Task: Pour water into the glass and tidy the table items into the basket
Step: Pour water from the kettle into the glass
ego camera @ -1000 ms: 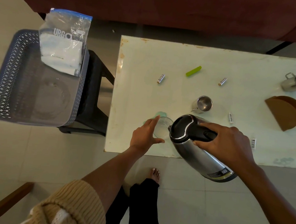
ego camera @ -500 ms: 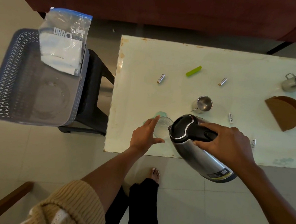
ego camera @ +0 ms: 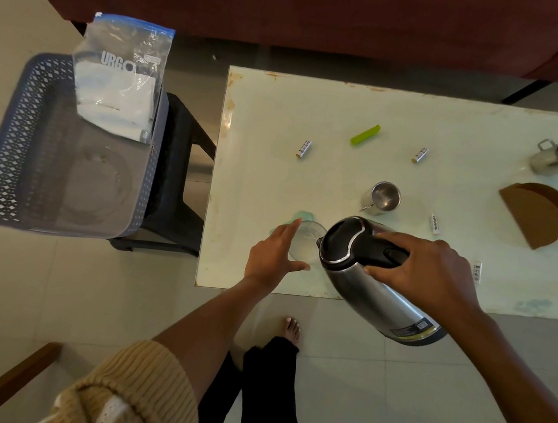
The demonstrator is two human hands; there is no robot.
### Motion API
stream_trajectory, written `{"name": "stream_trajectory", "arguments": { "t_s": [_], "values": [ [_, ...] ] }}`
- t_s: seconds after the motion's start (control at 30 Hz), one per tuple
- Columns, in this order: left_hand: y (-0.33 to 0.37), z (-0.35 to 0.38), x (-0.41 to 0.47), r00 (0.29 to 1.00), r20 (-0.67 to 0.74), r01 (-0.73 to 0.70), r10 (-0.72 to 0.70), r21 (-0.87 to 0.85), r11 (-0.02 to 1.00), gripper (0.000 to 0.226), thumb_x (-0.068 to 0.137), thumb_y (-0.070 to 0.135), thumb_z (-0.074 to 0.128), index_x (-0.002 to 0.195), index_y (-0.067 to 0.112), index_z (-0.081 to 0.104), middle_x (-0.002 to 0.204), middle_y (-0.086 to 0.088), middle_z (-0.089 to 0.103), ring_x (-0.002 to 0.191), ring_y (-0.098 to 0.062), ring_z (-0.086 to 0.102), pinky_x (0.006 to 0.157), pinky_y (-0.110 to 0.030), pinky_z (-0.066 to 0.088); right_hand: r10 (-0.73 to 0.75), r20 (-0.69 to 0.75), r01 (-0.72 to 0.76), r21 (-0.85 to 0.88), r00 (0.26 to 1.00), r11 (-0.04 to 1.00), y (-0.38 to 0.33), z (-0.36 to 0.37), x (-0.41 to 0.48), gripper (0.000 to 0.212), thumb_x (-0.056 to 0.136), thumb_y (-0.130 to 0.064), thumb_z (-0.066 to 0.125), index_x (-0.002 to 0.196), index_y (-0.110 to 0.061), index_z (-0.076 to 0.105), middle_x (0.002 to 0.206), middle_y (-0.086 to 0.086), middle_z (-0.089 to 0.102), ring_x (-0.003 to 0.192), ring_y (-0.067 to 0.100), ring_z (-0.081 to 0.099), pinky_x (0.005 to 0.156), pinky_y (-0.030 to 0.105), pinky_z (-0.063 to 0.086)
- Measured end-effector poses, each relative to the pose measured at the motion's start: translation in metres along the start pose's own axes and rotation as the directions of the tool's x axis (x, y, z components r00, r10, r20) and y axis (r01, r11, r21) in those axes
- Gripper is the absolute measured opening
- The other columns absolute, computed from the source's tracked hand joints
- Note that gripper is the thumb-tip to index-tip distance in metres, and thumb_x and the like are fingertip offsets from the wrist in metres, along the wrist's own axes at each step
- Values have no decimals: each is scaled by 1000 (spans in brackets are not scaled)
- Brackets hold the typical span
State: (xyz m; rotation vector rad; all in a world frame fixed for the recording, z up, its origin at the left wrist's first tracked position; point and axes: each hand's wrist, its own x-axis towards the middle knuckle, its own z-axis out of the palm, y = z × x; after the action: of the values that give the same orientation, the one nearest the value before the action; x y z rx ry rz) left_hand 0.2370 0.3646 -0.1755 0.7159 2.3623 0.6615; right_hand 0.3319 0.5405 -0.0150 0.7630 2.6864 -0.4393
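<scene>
Pale tabletop (ego camera: 315, 112) below: my right hand (ego camera: 426, 271) gripped the tilted kettle (ego camera: 365, 296), spout pointing left at the glass (ego camera: 306, 245), which my left hand (ego camera: 273, 255) cupped.

— Any lettering you can read?
— "URGO", white capitals on the bag (ego camera: 123, 77), far left of the left grip (ego camera: 275, 254) and beyond it.
— The batteries?
— The battery (ego camera: 435, 223) just beyond the right grip (ego camera: 426, 273) has print, too small to read. So does the kettle (ego camera: 375, 300) label.

kettle (ego camera: 370, 300): brushed steel, glossy black plastic lid | glass (ego camera: 306, 240): clear | basket (ego camera: 17, 135): perforated plastic | table (ego camera: 452, 126): glossy
</scene>
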Motion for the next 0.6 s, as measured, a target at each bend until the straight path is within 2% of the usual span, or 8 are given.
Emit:
{"name": "stream_trajectory", "arguments": {
  "t_s": [0.6],
  "values": [
    [0, -1, 0, 1000, 8, 5, -5, 2, 1000, 90, 75, 43, 73, 147, 24, 24, 144, 0, 43, 113, -26, 57, 85, -37, 50, 3, 8, -3, -2, 1000, 1000, -1, -2, 1, 50, 74, -51, 68, 120, -37, 58, 102, 3, 70, 93, 26, 62, 70, 25, 38]
  ]
}}
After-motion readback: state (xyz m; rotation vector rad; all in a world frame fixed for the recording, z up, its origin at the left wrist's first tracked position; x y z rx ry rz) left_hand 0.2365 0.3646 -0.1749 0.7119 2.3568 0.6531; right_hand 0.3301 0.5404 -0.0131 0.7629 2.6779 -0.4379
